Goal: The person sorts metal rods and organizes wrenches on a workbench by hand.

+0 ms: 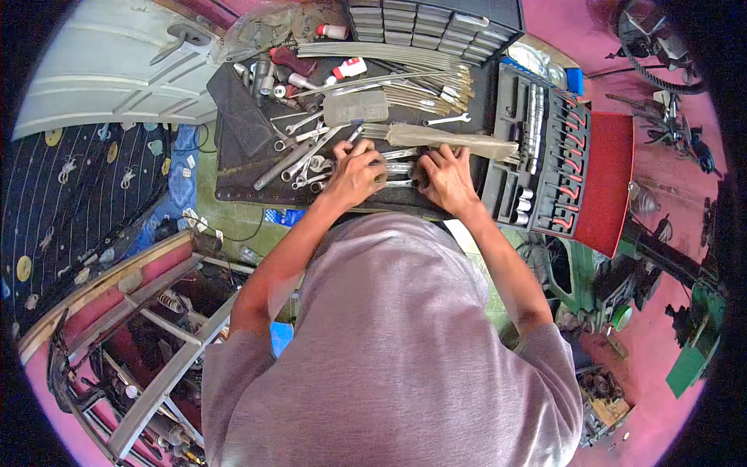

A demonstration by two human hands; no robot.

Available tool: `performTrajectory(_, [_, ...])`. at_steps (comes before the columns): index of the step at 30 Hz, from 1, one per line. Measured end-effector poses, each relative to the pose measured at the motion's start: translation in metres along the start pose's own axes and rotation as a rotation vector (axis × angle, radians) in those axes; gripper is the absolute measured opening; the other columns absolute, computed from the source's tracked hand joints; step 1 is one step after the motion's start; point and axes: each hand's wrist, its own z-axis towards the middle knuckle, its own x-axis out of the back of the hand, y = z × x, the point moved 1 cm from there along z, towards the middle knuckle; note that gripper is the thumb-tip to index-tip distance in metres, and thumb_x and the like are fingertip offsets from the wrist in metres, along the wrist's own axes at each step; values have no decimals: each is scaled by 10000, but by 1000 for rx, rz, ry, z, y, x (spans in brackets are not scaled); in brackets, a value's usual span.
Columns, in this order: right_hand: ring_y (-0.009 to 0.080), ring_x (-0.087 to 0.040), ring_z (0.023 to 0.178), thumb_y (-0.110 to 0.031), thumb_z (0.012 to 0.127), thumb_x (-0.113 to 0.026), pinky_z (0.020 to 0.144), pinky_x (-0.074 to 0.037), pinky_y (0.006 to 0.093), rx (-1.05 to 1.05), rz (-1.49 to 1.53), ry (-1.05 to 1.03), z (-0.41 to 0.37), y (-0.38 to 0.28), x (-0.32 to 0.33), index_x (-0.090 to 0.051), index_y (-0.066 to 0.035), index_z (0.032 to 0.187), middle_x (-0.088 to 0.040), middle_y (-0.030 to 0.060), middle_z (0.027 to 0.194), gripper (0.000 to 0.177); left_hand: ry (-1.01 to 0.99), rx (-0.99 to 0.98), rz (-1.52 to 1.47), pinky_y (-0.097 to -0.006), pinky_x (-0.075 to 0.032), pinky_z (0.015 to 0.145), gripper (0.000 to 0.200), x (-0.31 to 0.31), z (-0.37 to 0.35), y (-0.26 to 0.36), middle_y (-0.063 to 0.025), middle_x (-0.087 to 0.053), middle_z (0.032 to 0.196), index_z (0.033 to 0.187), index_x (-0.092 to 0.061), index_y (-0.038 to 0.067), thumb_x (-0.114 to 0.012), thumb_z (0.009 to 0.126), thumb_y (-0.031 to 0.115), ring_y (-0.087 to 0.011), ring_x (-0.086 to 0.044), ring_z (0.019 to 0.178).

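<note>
1. Your grey shirt [389, 335] is nearest the camera, on your side of the beige wrapped bundle [451, 142], the landmark for the places below.
2. Between your two hands lie several metal wrenches [400, 168] on the counter [482, 101], just on your side of the bundle; their long axis runs crosswise, roughly in line with the bundle.
3. Your left hand [358, 173] is near the bundle's left end, fingers bent downward over the wrenches' left side; you hide what lies beneath, so I cannot tell whether you are pinching anything.
4. Your right hand [448, 180] sits below the bundle's middle, fingers curled and close together at the wrenches' right side; its grip is likewise hidden.
5. Neither hand is clearly nearer: the wrenches reach toward both.
6. Left of the bundle, beyond your left hand, more tools [299, 177] lie at a slant; right of it stands the open tool case [611, 183].
</note>
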Motion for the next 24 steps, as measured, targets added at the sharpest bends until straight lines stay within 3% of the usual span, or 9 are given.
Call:
performTrajectory(7, [282, -539, 1138, -237, 699, -826, 923, -363, 508, -75, -12, -8, -15, 12, -1, -668, -117, 1051, -686, 51, 1067, 404, -22, 25, -21, -556, -312, 946, 155, -25, 1, 4, 28, -678, 1011, 860, -763, 146, -806, 714, 173, -208, -544, 1154])
performTrajectory(10, [267, -545, 1100, -224, 755, -793, 907, -362, 511, -175, -20, 96, -20, 10, 14, -698, -144, 1079, -674, 39, 1046, 347, 13, 14, 50, -508, -294, 956, 175, -22, -4, 5, 60, -688, 1072, 892, -780, 189, -809, 726, 235, -191, -544, 1155])
performTrajectory(15, [269, -550, 1082, -218, 784, -758, 890, -361, 533, -172, -103, 106, -17, -4, 0, -727, -168, 1053, -655, 34, 1011, 275, 49, 183, 12, -515, -292, 945, 236, -3, -33, -9, 57, -681, 1086, 1010, -775, 195, -783, 776, 224, -199, -533, 1161])
performTrajectory(18, [265, -550, 1089, -191, 862, -642, 889, -371, 541, -138, -88, 95, -8, -14, -17, -758, -181, 1091, -655, 43, 1005, 257, 82, 193, -11, -498, -287, 938, 195, -3, -44, -16, 57, -689, 1100, 980, -781, 184, -774, 786, 210, -196, -533, 1154])
performTrajectory(24, [257, -546, 1122, -212, 851, -649, 894, -372, 545, 39, -37, 55, 20, -51, -26, -753, -190, 1129, -670, 52, 1080, 298, 107, 197, -35, -495, -270, 971, 107, -25, -51, -25, 89, -713, 1086, 873, -782, 199, -692, 833, 241, -176, -535, 1177])
